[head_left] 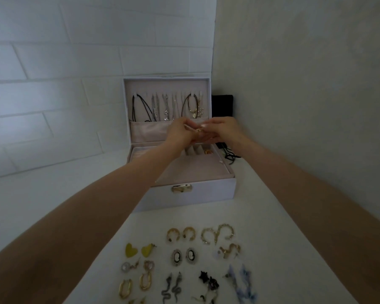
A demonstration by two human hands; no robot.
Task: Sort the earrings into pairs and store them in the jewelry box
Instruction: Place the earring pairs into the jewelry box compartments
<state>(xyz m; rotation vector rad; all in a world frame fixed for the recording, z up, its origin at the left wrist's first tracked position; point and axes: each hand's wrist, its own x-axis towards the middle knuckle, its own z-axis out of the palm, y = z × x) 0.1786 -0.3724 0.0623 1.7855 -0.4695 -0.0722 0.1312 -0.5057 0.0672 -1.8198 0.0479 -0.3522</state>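
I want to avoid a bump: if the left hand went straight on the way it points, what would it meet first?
The left hand would probably meet the right hand first, close ahead, at a small gold earring. Behind them stands the box lid; depth is unclear.

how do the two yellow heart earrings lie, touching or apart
Apart. The head view shows a clear strip of white table between the left yellow heart earring and the right yellow heart earring.
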